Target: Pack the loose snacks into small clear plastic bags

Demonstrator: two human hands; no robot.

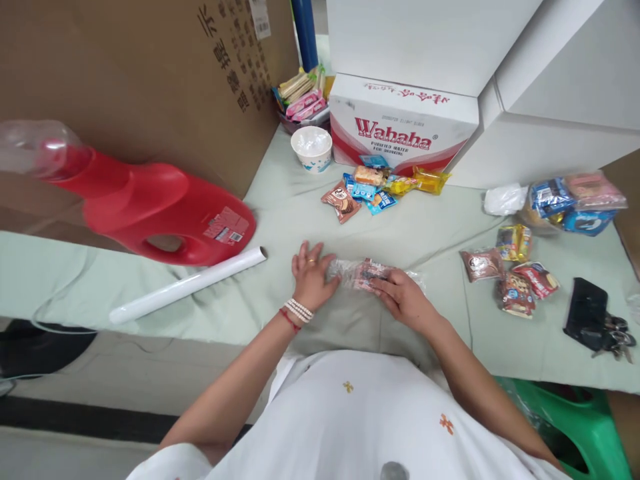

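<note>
A crumpled clear plastic bag (343, 270) lies on the pale green cloth in front of me. Fingers spread, my left hand (313, 277) rests at the bag's left end, with the thumb close to its edge. My right hand (407, 300) pinches a small red-brown snack packet (369, 273) at the bag's middle; whether the packet is inside the bag or on top I cannot tell. Beyond the hands is a pile of wrapped snacks, among them a brown packet (341, 201) and a yellow packet (431, 181).
To the left lie a red jug (165, 207) and a white roll (187, 285). A paper cup (312, 150), a snack basket (303, 123) and a Wahaha carton (405, 127) stand behind. Rightward are several snack packets (517, 293), a filled bag (573, 200), and a black pouch with keys (587, 313).
</note>
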